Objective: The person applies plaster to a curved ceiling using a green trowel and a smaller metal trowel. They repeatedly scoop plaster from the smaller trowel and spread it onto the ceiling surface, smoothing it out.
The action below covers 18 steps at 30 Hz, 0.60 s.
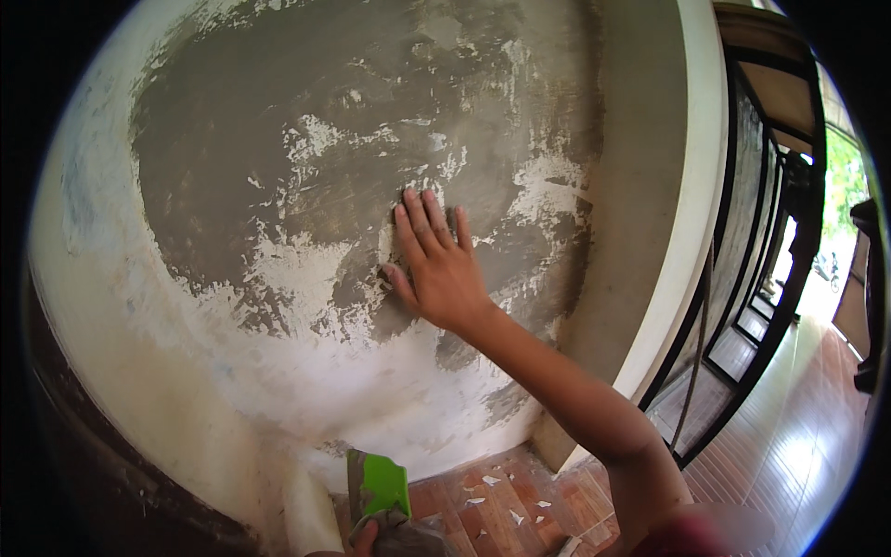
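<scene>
My right hand [438,269] lies against the wall [390,381], fingers spread and palm to the surface, holding nothing. Beneath it the wall has a large patch of grey plaster [213,139], broken by ragged white areas. At the lower edge my left hand [366,538] shows only in part, closed around a green plaster scraper [382,485] smeared with grey. The scraper's blade points upward near the foot of the wall. Something grey and crumpled [408,537] sits beside that hand; I cannot tell whether it is cloth or a bag.
White flakes [517,517] are scattered on the reddish tiled floor [455,501] below the wall. A pale corner column [640,278] bounds the wall at right. Beyond it stand a dark-framed door or gate [742,278] and a bright opening [840,186].
</scene>
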### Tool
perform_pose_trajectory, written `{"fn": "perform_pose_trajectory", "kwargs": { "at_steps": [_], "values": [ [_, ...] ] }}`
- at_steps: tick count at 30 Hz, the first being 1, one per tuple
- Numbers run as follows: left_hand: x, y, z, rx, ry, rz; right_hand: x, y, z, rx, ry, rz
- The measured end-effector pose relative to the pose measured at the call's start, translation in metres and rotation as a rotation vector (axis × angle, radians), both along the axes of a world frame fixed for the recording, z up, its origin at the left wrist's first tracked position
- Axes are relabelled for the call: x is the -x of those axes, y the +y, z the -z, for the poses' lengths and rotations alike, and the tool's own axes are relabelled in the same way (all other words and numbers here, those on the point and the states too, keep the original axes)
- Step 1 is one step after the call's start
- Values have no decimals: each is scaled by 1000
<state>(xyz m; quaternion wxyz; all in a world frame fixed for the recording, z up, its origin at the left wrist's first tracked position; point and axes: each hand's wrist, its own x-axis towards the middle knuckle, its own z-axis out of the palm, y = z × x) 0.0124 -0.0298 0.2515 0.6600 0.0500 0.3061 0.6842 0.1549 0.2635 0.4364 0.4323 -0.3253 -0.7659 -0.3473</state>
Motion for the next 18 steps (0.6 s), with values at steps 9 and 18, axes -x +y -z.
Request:
{"fn": "perform_pose_trajectory", "kwargs": {
  "at_steps": [9,18],
  "values": [
    [0,1,0,-16,-36,34,-3,0,16,33,-62,35],
    [-1,1,4,-42,-60,50,-2,-6,46,108,-231,-35]
  ]
}}
